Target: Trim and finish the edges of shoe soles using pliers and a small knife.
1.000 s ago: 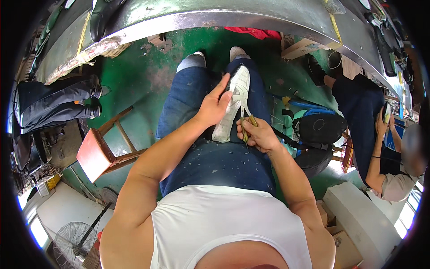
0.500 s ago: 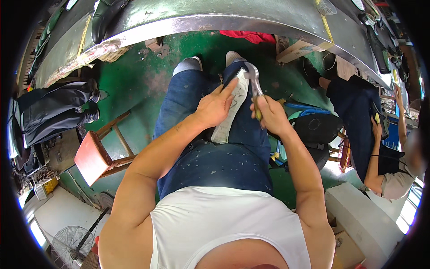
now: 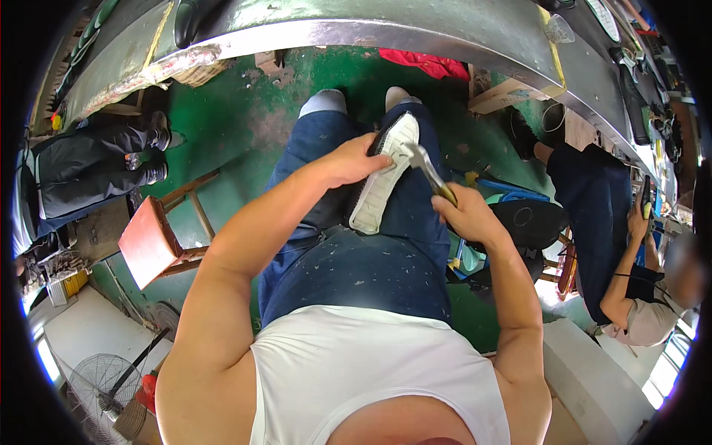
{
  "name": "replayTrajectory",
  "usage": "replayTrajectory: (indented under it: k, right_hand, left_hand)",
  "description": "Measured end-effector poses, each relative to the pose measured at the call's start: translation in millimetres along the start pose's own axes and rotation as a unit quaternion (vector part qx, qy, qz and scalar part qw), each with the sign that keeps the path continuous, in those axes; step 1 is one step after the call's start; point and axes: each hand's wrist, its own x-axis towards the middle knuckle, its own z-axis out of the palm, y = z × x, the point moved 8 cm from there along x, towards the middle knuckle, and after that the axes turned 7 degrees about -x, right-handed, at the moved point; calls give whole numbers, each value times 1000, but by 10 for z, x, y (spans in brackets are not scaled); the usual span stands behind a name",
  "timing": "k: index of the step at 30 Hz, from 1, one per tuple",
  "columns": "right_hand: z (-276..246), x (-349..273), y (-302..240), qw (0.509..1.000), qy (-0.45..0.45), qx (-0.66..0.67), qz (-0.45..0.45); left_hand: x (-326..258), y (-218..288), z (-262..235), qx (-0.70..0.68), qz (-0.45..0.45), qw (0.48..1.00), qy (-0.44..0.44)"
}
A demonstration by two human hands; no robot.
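Note:
A shoe (image 3: 374, 199) lies sole up across my lap, its white underside showing and a dark upper along its left edge. My left hand (image 3: 354, 161) clasps it from the left at about the middle, the thumb lying on the sole and the other fingers mostly hidden. In my right hand (image 3: 469, 212) is a hammer (image 3: 429, 169), held by its yellowish handle. The metal head is over the right side of the sole, near the front half; whether it touches, I cannot tell.
A long metal-topped bench (image 3: 334, 33) curves across the front. To my left stands a stool with a reddish seat (image 3: 150, 242). A black bag (image 3: 528, 225) sits by my right knee. One person (image 3: 593, 222) is seated at the right; another's dark-trousered legs (image 3: 96, 156) are at the left.
My left hand has gone from lying over the sole to clasping the shoe's left edge. The hammer has moved from near the toe back toward me, and my right hand has shifted slightly right.

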Motion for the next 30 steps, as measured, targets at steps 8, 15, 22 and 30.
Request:
replayTrajectory:
  k: [8, 15, 22, 30]
  right_hand:
    - [308, -224, -406, 927, 107, -245, -261]
    - [453, 27, -511, 931, -19, -346, -111]
    - [592, -134, -42, 990, 70, -92, -78]
    - [601, -421, -101, 963, 102, -228, -97]
  left_hand:
    - [-1, 29, 37, -41, -149, 987, -35]
    - [-76, -170, -56, -154, -162, 974, -45]
    - [-28, -184, -21, -79, -95, 992, -4]
    - [-358, -182, 332, -270, -31, 962, -21]
